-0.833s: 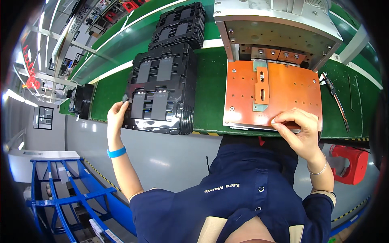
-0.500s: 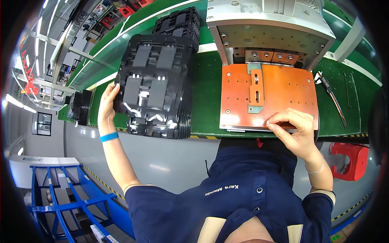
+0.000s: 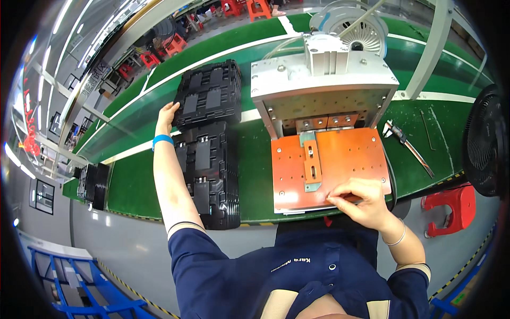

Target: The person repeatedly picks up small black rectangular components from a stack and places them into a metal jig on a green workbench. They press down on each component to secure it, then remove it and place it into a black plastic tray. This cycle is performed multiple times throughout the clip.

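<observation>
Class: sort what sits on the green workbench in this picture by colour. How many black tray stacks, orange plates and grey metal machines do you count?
Black tray stacks: 2, far stack touched by the left hand, near stack
Orange plate: 1, right hand at its front edge
Grey machine: 1
Total: 4

This is a factory floor, at a station on an assembly line. A long green conveyor belt (image 3: pixel 133 183) with a white stripe runs from the near left to the far right. On it lie stacks of black moulded plastic trays (image 3: pixel 208 95), all alike, one behind another, with more at the left end. In the middle stands a grey metal press (image 3: pixel 324 87) with an orange fixture plate (image 3: pixel 345 159) below it. To its right a caliper (image 3: pixel 404 141) lies on the belt. Red plastic stools (image 3: pixel 449 207) stand near right and along the far aisle. A black fan (image 3: pixel 486 141) sits at the right edge, and blue metal racking (image 3: pixel 79 287) is at the near left.
</observation>
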{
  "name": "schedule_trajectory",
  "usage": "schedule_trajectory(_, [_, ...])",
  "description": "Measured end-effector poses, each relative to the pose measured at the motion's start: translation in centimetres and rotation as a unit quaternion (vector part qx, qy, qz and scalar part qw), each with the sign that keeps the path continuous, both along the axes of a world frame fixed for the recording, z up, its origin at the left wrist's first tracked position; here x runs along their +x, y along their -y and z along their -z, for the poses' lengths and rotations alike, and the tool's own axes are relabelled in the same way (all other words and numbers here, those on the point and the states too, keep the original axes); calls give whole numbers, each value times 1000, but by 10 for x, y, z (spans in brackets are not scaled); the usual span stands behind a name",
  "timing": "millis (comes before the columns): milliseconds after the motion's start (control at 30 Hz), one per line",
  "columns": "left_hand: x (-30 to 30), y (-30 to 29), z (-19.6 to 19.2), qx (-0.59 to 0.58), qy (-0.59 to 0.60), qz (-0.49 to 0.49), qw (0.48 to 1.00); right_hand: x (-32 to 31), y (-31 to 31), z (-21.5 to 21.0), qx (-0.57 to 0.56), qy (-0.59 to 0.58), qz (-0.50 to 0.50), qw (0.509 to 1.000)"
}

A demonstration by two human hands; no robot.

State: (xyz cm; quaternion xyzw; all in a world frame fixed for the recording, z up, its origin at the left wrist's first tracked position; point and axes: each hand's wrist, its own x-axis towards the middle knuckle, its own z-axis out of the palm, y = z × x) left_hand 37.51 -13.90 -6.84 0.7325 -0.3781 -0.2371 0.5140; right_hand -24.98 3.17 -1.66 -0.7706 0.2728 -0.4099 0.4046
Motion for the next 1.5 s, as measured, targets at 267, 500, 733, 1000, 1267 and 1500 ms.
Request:
schedule_trajectory(267, [19, 32, 38, 243, 337, -85, 906, 4, -1, 2, -10, -18, 17, 1000])
schedule_trajectory(500, [1, 21, 42, 241, 355, -100, 898, 7, -4, 3, -44, 1, 38, 998])
schedule_trajectory(733, [3, 3, 21, 311, 347, -93, 880, 7, -4, -2, -35, 17, 27, 999])
schedule_trajectory(1000, [-241, -136, -159, -376, 552, -26, 744, 1, -5, 1, -34, 9, 37, 999])
schedule_trajectory(1267, [-374, -292, -196, -819, 474, 2, 325, -2, -6, -8, -20, -1, 30, 999])
schedule_trajectory(1500, [-387, -297, -191, -815, 475, -10, 333, -9, -11, 2, 46, 29, 56, 997])
